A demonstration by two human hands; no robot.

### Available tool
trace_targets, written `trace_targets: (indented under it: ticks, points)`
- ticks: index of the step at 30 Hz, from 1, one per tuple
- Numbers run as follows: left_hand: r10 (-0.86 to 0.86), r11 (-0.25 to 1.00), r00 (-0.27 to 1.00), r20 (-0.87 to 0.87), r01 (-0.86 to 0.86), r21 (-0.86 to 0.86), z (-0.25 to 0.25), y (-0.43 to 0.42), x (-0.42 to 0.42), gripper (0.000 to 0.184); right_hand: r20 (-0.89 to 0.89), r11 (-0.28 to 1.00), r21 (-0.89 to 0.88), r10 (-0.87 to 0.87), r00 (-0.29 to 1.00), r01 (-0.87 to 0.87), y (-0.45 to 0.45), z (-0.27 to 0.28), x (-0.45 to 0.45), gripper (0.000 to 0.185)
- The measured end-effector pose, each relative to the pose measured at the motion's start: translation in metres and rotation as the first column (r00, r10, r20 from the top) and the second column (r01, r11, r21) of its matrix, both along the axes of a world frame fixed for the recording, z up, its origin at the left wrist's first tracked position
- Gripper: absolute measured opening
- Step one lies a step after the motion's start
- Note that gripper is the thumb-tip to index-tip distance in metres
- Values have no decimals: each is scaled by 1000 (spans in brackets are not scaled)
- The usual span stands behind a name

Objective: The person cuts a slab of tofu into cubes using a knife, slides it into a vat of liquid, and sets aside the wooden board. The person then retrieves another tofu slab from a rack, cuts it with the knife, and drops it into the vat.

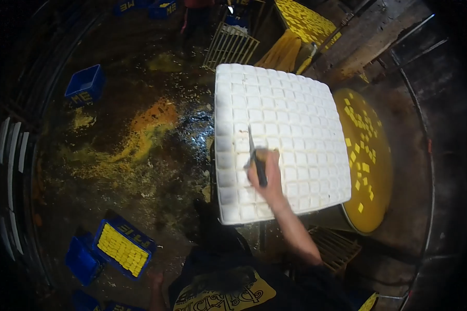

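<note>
A large white slab of what looks like tofu (296, 119), marked in a grid of squares, lies in front of me. My right hand (267, 173) is over its lower left part, closed around the dark handle of a knife (252, 142). The blade points away from me along a groove between squares, close to a small brown mark; whether it cuts in, I cannot tell. Low at my left side hangs my left hand (156, 282), dim and partly cut off, away from the slab. Its fingers are too dark to make out.
Right of the slab stands a round vat (374, 207) of yellow liquid with floating yellow squares. A blue crate (123, 243) of yellow blocks sits lower left; another blue crate (85, 85) is farther off. Slatted wooden racks (231, 47) and a tray of yellow pieces (306, 20) are behind.
</note>
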State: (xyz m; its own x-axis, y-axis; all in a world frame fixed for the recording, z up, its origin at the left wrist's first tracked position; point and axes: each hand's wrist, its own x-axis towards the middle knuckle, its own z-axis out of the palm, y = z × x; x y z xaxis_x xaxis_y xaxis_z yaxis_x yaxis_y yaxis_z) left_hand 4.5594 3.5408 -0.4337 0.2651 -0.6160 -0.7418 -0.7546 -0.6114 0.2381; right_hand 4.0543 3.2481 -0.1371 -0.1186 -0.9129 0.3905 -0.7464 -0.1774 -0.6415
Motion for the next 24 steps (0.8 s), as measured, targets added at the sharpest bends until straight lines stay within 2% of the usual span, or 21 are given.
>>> trace_targets:
  ticks: [1, 3, 4, 5, 7, 8, 10, 12, 13, 14, 15, 17, 18, 20, 21, 22, 24]
  points:
    - [119, 993, 977, -178, -120, 6, -4, -2, -2, 78, -38, 1000, -13, 2, 999, -2, 35, -2, 7, 34]
    - [224, 965, 936, -272, -252, -73, -11, -9, -18, 74, 73, 993, 106, -51, 996, 43, 114, 3, 27, 37]
    - [267, 943, 908, -323, -315, -107, -12, -13, -27, 72, 64, 991, 116, -73, 995, 66, 149, 4, 34, 40]
    - [183, 958, 936, -299, -238, -160, -17, -24, -34, 69, -18, 992, 124, 5, 1000, -3, 182, 9, 33, 40]
    - [5, 959, 972, -233, -71, -274, -28, -53, -46, 63, 26, 996, 90, -1, 1000, -1, 236, 10, 37, 40]
    - [-2, 958, 972, -233, -65, -280, -35, -66, -51, 63, 65, 996, 94, -13, 998, 6, 252, 18, 39, 39]
    - [-24, 924, 959, -282, -86, -373, -42, -91, -58, 62, 199, 966, 249, -125, 972, 73, 263, 41, 38, 35]
    - [-17, 911, 961, -277, -99, -401, -24, -113, -67, 61, 380, 984, 154, -147, 913, 94, 218, 78, 29, 35]
    - [29, 916, 929, -369, -172, -362, -19, -120, -70, 61, 284, 992, 3, -121, 951, 125, 190, 72, 14, 36]
    - [79, 918, 887, -456, -242, -313, -16, -124, -71, 61, 320, 955, 209, -270, 908, 210, 160, 81, 5, 35]
    - [86, 916, 888, -451, -248, -315, -11, -126, -68, 61, 123, 981, 39, -192, 974, 188, 111, 77, -12, 33]
    - [133, 928, 835, -534, -293, -229, -7, -123, -64, 58, 213, 983, 84, -180, 960, 166, 19, 63, -42, 34]
    - [149, 923, 834, -531, -310, -228, -9, -117, -61, 58, 191, 989, 42, -149, 970, 144, -27, 46, -59, 30]
    - [187, 889, 932, -312, -295, -349, -11, -94, -52, 54, 130, 992, -54, -108, 986, 115, -105, 21, -81, 26]
    - [400, 860, 851, -342, -477, -181, 6, -84, -56, 53, 90, 989, -111, -87, 992, 97, -141, 17, -87, 26]
    - [593, 774, 731, -337, -633, -10, 23, -74, -61, 52, 99, 991, -107, -71, 993, 82, -170, 11, -92, 26]
    - [618, 750, 714, -330, -661, -27, 22, -41, -67, 51, -70, 969, -244, -56, 996, 38, -215, -5, -101, 26]
